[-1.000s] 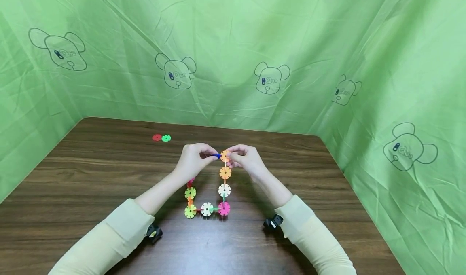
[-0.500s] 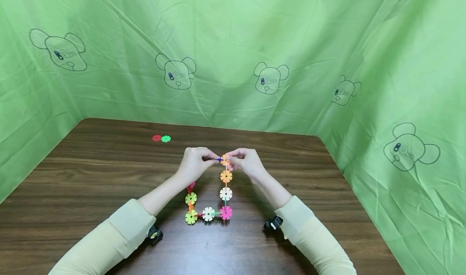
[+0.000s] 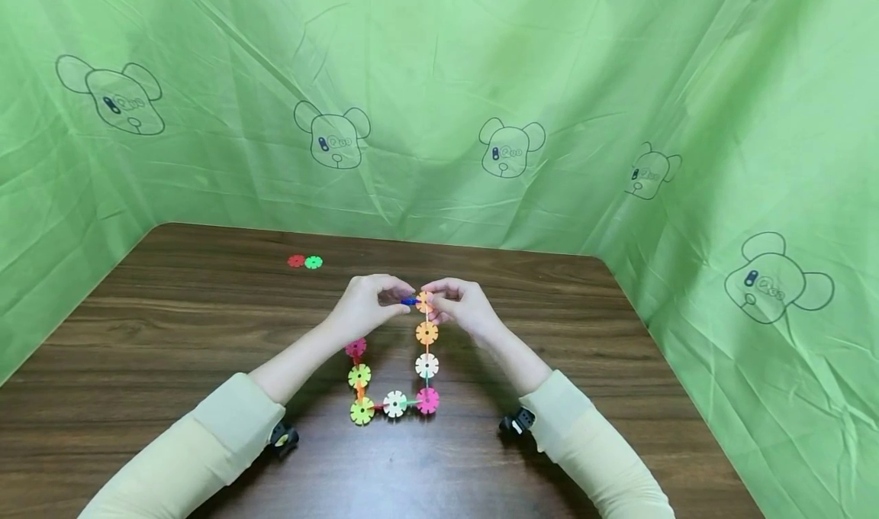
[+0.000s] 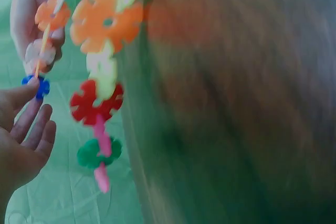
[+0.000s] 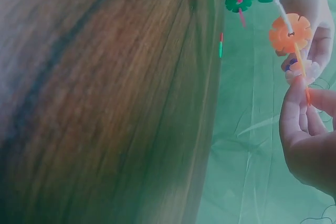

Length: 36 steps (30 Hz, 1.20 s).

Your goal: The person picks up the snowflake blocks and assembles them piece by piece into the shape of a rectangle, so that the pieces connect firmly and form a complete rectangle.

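Note:
A linked chain of coloured notched plastic discs stands before me in a U shape, with white (image 3: 427,365), pink (image 3: 428,401) and yellow-green (image 3: 362,411) discs facing me. My right hand (image 3: 468,306) pinches the orange disc (image 3: 423,302) at the top of its right side. A blue disc (image 3: 408,302) joins that orange one from the left. My left hand (image 3: 364,305) has its thumb and index finger parted around the blue disc; in the left wrist view the thumb overlaps the blue disc (image 4: 43,87). The chain's left side ends in a pink-red disc (image 3: 355,347), partly behind my left wrist.
A red disc (image 3: 296,261) and a green disc (image 3: 313,262) lie side by side at the back left of the brown wooden table (image 3: 206,298). Green cloth (image 3: 426,198) with printed bear faces hangs behind and at both sides.
The chain has come slightly lower and nearer. My left thumb and index finger have spread from their pinch on the blue disc, and the left forearm has shifted left. The right hand keeps its pinch.

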{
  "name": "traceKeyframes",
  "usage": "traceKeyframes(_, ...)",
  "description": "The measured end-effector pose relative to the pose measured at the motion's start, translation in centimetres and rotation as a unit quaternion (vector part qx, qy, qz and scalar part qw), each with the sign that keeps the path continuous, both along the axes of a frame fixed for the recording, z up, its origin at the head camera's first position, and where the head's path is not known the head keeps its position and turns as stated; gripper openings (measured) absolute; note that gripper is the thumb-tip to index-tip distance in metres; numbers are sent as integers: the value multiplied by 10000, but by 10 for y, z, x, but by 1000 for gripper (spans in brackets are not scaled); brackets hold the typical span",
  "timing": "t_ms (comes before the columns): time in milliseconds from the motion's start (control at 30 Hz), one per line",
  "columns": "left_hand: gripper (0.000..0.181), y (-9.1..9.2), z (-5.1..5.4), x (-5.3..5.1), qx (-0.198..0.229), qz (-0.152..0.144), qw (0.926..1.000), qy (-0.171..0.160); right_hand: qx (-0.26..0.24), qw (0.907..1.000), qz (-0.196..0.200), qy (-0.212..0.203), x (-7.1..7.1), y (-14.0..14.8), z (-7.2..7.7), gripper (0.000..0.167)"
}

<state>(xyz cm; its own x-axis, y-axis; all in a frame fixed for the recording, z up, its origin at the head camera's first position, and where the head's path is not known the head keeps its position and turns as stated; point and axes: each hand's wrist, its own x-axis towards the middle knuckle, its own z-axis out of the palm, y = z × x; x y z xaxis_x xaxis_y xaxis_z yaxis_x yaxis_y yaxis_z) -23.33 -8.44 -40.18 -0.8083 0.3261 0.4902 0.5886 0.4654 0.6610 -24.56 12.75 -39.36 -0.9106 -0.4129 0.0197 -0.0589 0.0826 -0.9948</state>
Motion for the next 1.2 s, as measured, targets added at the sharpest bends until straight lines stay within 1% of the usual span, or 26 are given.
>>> traceKeyframes(100,32,-12,5,-3,-224,-98,9996,-163,-16,10000,27,15,1,3,0,29)
traceKeyframes(267,41,-41,10,-15,-686,-46,9968,-405,-51,10000,-8,-15,-1,9,-2,30)
traceKeyframes(333,44,-54,12,-20,-800,-46,9954,-532,-55,10000,-26,-49,-2,11,-3,29)
traceKeyframes(467,48,-80,12,-31,-848,-6,9945,-613,-39,9999,-27,-122,-3,13,-4,29)
traceKeyframes(567,49,-98,7,-40,-934,145,9938,-577,-20,9998,-39,-181,-3,14,-4,30)
traceKeyframes(700,49,-123,-1,-51,-1126,405,9908,-629,78,9997,-71,-218,-2,14,-3,28)
traceKeyframes(867,51,-150,-13,-63,-1225,627,9852,-1024,277,9992,-231,-162,-2,14,-4,25)
traceKeyframes(1000,51,-164,-22,-73,-1326,806,9798,-1261,324,9987,-374,-96,-4,17,-5,25)
traceKeyframes(1067,52,-170,-25,-76,-1425,911,9764,-1342,364,9986,-382,-56,-4,17,-5,24)
traceKeyframes(1200,55,-179,-30,-78,-1593,1044,9690,-1577,442,9985,-311,3,-4,18,-6,25)
